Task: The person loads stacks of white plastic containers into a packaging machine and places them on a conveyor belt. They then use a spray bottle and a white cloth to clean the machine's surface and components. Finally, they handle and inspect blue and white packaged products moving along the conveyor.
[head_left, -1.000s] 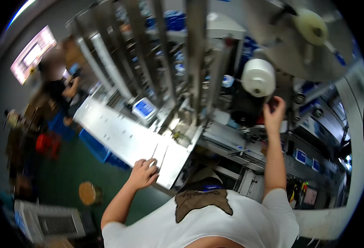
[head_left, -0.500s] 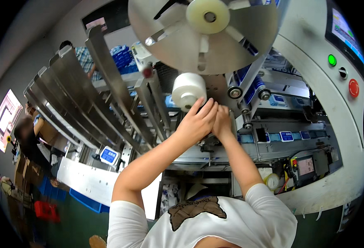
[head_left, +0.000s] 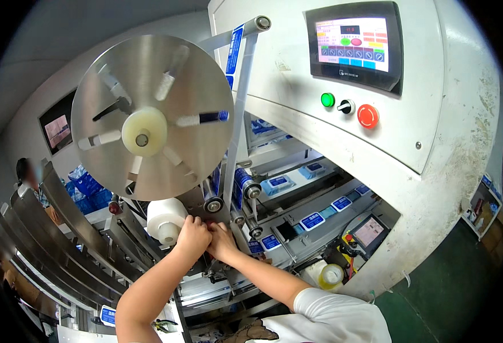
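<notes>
My left hand point(head_left: 194, 238) is closed, its fingers curled beside a white roll point(head_left: 167, 219) on a spindle. Right against it, my right hand point(head_left: 222, 242) is closed as well. Whatever the two hands hold between them is hidden by the fingers. Above the white roll stands a large round metal reel disc point(head_left: 100, 166) with a cream hub point(head_left: 144, 131). Just to the right of my hands are metal rollers point(head_left: 212, 203), with a blue-and-white label strip point(head_left: 235, 50) running up from them over a top roller point(head_left: 262, 23).
Blue-and-white labelled packs point(head_left: 312, 221) sit on a conveyor at the right. A white machine housing point(head_left: 297, 91) carries a touchscreen point(head_left: 352, 47), a green button point(head_left: 327, 100) and a red stop knob point(head_left: 368, 116). Tall metal guide plates point(head_left: 71, 211) stand at the left. Pliers point(head_left: 164, 325) lie below.
My view has swung right, toward the control panel. The fingers of my left hand, stretched out before, are now curled in. Both hands stay together beside the white roll.
</notes>
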Tool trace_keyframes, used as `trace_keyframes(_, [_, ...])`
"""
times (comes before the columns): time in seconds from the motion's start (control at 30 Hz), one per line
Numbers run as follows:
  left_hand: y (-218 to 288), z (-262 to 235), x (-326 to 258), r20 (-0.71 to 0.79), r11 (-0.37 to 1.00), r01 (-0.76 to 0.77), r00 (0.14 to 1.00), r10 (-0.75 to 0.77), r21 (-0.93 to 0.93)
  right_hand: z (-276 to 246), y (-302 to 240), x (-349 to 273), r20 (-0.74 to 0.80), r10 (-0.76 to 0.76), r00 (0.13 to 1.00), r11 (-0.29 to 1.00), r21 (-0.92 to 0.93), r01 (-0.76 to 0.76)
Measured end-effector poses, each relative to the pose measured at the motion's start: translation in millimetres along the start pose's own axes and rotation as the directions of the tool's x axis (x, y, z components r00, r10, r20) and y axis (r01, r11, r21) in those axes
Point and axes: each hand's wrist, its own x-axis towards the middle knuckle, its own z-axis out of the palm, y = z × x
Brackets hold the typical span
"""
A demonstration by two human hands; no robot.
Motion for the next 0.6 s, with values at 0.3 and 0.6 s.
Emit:
trace_keyframes(0.3, [9.5, 14.3, 14.3, -0.073, 0.981, 0.170, 0.984, -0.163, 0.090, 17.1, 7.5, 0.5, -0.178, -0.135, 0.975, 0.990, 0.005, 0.139])
trace_keyframes(0.6, [-32.5, -3.1, 21.7, -0.173, 0.882, 0.428, 0.870, -0.462, -0.199, 14.2, 3.0, 3.5, -0.177, -0.238, 0.955, 0.970, 0.004, 0.243])
